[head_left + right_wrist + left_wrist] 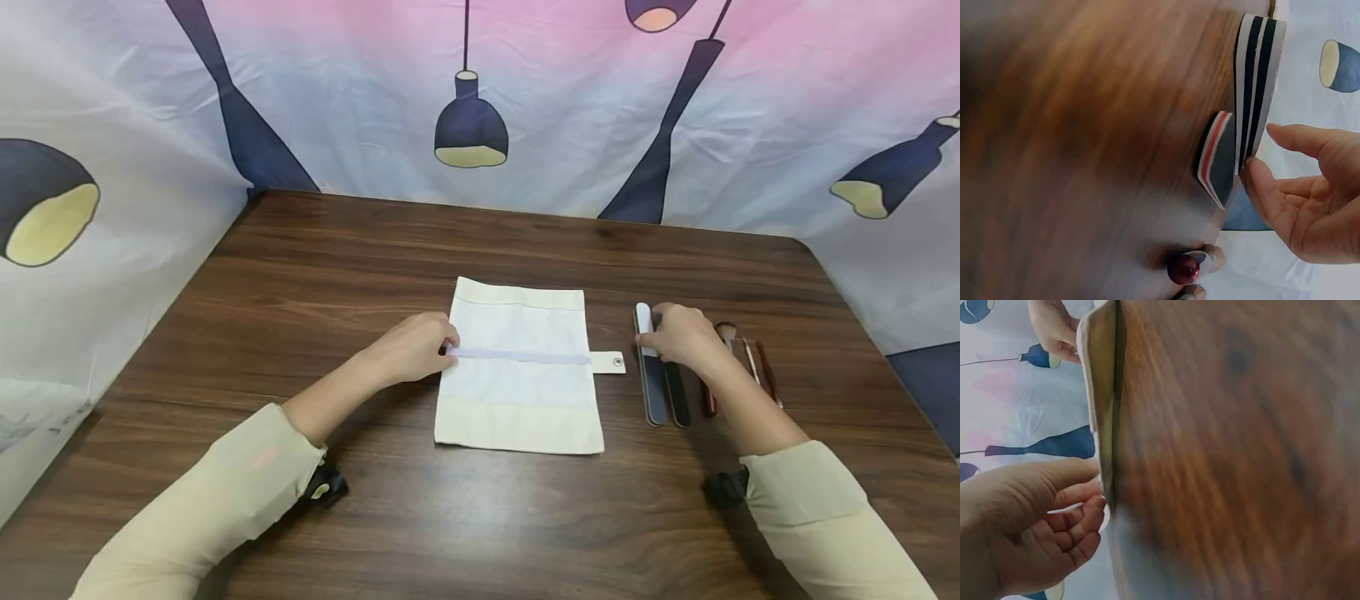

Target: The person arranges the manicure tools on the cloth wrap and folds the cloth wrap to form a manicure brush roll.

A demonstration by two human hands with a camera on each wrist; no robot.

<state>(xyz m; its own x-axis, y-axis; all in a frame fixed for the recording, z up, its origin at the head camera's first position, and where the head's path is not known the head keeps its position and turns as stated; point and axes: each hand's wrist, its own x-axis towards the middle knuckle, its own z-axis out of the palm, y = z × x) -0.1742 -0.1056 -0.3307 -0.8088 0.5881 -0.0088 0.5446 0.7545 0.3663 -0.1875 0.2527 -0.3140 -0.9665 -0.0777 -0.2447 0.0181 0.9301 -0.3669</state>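
A cream and white cloth pouch point(517, 333) lies spread flat, with a strip across its middle and a snap tab point(609, 362) at its right. My left hand point(411, 348) pinches its left edge between thumb and fingers, level with that strip; in the left wrist view the cloth edge point(1094, 381) rises slightly there. To the right of the pouch my right hand point(684, 333) pinches a striped-edged nail file stack point(1257, 81), thumb on the left and fingers on the right. Beside it rests a black nail file point(1217, 156) with a red layer in its edge.
A makeup brush point(725, 331), a thin pale stick point(751, 360) and a reddish-brown tool point(768, 371) lie right of the files, partly behind my right forearm. The dark wooden table point(360, 250) is backed by a printed cloth point(360, 108).
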